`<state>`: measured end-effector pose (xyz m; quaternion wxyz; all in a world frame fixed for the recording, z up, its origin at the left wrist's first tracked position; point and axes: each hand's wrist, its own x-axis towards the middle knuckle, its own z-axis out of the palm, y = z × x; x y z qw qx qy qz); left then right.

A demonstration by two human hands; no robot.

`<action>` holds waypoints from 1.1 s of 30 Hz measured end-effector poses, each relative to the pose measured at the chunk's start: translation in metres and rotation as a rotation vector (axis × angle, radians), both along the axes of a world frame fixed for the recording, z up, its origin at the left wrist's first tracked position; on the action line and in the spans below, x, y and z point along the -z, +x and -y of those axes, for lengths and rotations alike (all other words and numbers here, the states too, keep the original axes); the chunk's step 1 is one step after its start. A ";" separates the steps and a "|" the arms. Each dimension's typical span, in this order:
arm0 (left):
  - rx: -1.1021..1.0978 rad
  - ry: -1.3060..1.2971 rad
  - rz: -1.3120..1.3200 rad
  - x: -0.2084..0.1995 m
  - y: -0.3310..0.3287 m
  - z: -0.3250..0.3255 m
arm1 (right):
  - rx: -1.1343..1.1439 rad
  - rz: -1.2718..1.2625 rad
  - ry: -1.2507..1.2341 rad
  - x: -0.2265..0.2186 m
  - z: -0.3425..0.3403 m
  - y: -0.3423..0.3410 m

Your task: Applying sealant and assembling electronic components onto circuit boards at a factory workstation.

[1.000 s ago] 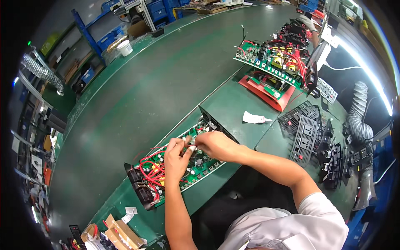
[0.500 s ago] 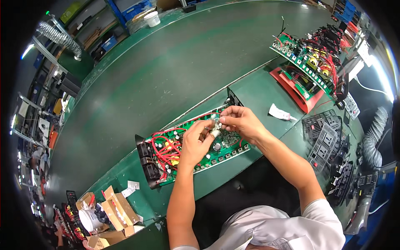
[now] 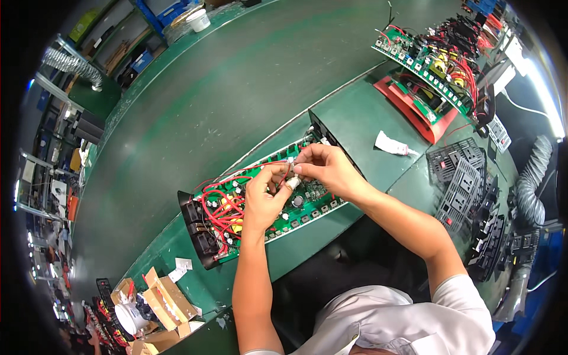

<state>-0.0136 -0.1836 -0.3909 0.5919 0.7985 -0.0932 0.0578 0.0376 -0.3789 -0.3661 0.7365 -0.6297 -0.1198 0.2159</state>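
Observation:
A long green circuit board (image 3: pixel 307 219) with bundled red wires (image 3: pixel 220 207) and black panels at both ends lies slantwise on the bench before me. Over its middle, the fingertips of my left hand (image 3: pixel 263 198) and my right hand (image 3: pixel 328 168) meet in a pinch. Between them is a small whitish connector (image 3: pixel 290 161), with a thin red wire running to it; its details are too small to tell. Something pale wraps or covers my left thumb tip (image 3: pixel 292 182). Below the fingers stands a round capacitor (image 3: pixel 297 202).
A white tube (image 3: pixel 390 144) lies right of the board. Behind it, more wired boards (image 3: pixel 441 71) rest on a red support (image 3: pixel 408 112). Black socket panels (image 3: pixel 458 192) pile up at right. Open cardboard boxes (image 3: pixel 168 302) stand at lower left; a white tub (image 3: pixel 198 21) sits far back.
The whole view has shifted, so the board and bench appear a little left. Both hands keep their pinch over the board's middle; their fingertips have moved slightly.

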 end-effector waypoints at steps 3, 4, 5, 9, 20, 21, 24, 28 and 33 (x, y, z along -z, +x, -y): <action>-0.095 -0.046 0.012 0.000 0.002 0.005 | -0.020 0.080 -0.043 0.002 0.000 0.000; -0.097 -0.038 -0.004 -0.005 0.001 0.006 | -0.027 0.168 -0.098 0.003 0.001 0.000; -0.105 -0.046 0.006 -0.003 0.003 0.005 | -0.043 0.148 -0.103 0.001 0.003 0.001; -0.098 -0.042 0.042 0.001 0.003 0.003 | -0.064 0.337 -0.311 -0.005 0.008 0.002; -0.094 -0.048 -0.016 -0.007 0.000 0.005 | -0.172 0.429 -0.397 -0.017 0.016 0.004; -0.081 -0.035 -0.029 -0.010 0.000 0.004 | -0.173 0.424 -0.404 -0.017 0.015 0.004; -0.001 -0.136 0.009 -0.007 0.002 -0.002 | 0.007 0.802 -0.516 -0.008 0.012 0.004; 0.079 -0.333 0.028 -0.009 -0.001 -0.009 | -0.079 1.052 -0.660 -0.006 0.011 0.000; 0.056 -0.444 0.035 -0.015 -0.002 -0.003 | -0.232 1.178 -0.843 -0.005 0.010 -0.008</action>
